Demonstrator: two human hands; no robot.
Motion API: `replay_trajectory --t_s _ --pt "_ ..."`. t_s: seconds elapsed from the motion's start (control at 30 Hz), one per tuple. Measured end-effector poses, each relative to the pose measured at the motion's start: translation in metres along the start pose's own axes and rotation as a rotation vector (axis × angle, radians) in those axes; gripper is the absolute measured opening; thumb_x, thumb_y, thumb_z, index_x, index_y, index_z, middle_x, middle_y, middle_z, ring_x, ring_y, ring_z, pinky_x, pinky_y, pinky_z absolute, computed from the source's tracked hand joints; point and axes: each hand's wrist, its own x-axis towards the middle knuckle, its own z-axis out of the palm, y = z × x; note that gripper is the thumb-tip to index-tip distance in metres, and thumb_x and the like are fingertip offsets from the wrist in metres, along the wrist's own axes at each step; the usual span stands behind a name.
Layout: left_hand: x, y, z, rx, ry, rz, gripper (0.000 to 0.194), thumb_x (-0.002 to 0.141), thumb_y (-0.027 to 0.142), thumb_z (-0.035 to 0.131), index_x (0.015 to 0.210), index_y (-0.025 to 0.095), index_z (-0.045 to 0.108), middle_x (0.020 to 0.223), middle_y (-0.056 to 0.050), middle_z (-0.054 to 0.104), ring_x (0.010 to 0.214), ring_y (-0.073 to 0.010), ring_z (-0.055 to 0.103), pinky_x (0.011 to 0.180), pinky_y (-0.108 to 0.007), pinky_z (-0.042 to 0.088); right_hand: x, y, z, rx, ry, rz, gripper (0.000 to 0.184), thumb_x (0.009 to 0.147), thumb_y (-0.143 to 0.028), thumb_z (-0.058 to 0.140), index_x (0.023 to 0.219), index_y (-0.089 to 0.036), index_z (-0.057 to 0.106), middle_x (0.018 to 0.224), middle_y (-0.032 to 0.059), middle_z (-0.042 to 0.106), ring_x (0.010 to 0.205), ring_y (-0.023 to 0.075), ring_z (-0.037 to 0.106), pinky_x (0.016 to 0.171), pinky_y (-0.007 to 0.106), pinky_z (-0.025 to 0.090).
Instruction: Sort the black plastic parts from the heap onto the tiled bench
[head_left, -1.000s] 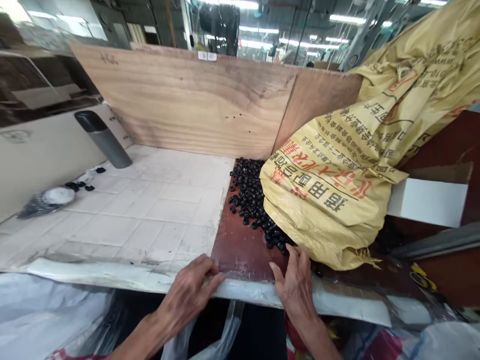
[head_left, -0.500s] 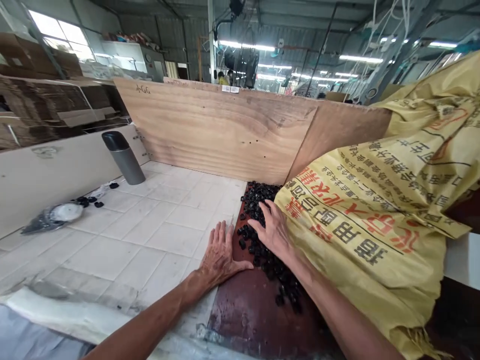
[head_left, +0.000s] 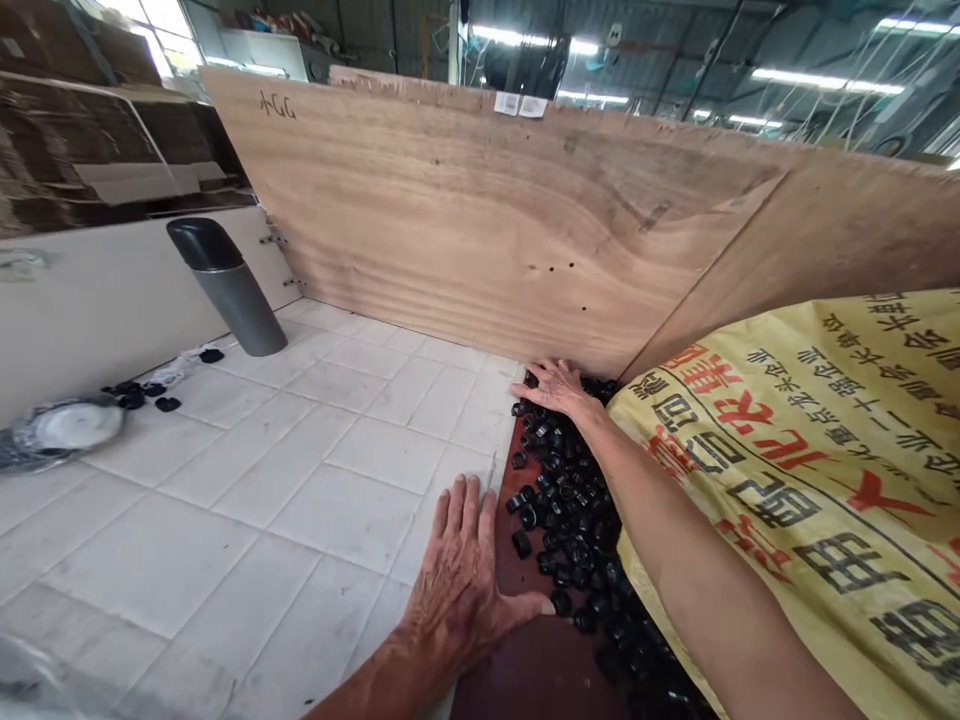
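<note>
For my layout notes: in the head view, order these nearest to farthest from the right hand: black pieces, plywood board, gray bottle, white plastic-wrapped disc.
From the right hand:
1. black pieces: under the hand, right of the tiles
2. plywood board: just beyond the fingertips, at the back
3. gray bottle: left, by the board
4. white plastic-wrapped disc: far left

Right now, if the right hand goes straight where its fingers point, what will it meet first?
The right hand lies on black pieces; ahead, past white tiles, it would probably reach the grey flask first, though depth is unclear and the line may run into the plywood board.
</note>
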Motion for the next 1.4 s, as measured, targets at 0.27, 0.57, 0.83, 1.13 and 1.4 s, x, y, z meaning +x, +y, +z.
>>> replay_trajectory --t_s 0.27,0.57,0.83,1.13,1.4 --pt "0.002 0.001 0.002 -0.036 0.079 -0.062 0.13 0.066 0.09 0.05 0.153 -0.002 0.02 0.152 -0.035 0.036 0.143 -0.0483 0.034 0.111 -0.061 0.038 -0.046 -0.023 -0.003 0.06 0.041 -0.171 0.048 0.09 -0.061 0.059 0.125 -0.029 0.068 0.131 0.0072 0.061 0.118 0.0317 0.047 0.097 0.047 0.041" --pt "0.006 0.006 -0.008 -0.037 0.192 -0.094 0.138 0.057 0.092 0.057 0.151 -0.004 0.025 0.154 -0.038 0.027 0.145 -0.0555 0.021 0.11 -0.068 0.032 -0.122 -0.07 -0.004 0.17 0.072 -0.549 0.048 0.089 -0.056 0.066 0.125 -0.025 0.068 0.122 0.0077 0.064 0.118 0.0255 0.049 0.103 0.042 0.04" --pt "0.002 0.005 -0.009 0.001 0.127 -0.03 0.135 0.056 0.095 0.052 0.151 0.002 0.031 0.155 -0.035 0.029 0.145 -0.054 0.022 0.111 -0.071 0.025 -0.158 -0.073 -0.024 0.45 -0.025 -0.655 0.039 0.091 -0.05 0.065 0.118 -0.022 0.068 0.114 0.0064 0.069 0.11 0.0223 0.059 0.1 0.036 0.044" --pt "0.004 0.005 -0.014 -0.009 0.149 0.01 0.123 0.06 0.093 0.053 0.143 0.003 0.043 0.152 -0.034 0.036 0.144 -0.0513 0.027 0.111 -0.071 0.027 -0.084 -0.054 -0.004 0.066 0.177 0.032 0.048 0.099 -0.05 0.047 0.138 -0.024 0.056 0.154 0.0144 0.04 0.145 0.0382 0.023 0.111 0.057 0.027" --pt "0.005 0.004 -0.012 -0.034 0.161 -0.041 0.115 0.062 0.09 0.056 0.139 0.005 0.047 0.15 -0.033 0.039 0.143 -0.0508 0.031 0.11 -0.069 0.031 -0.085 -0.058 -0.004 0.013 0.038 0.054 0.061 0.102 -0.06 0.025 0.104 -0.025 0.074 0.121 0.0139 0.066 0.114 0.0326 0.055 0.093 0.049 0.042"
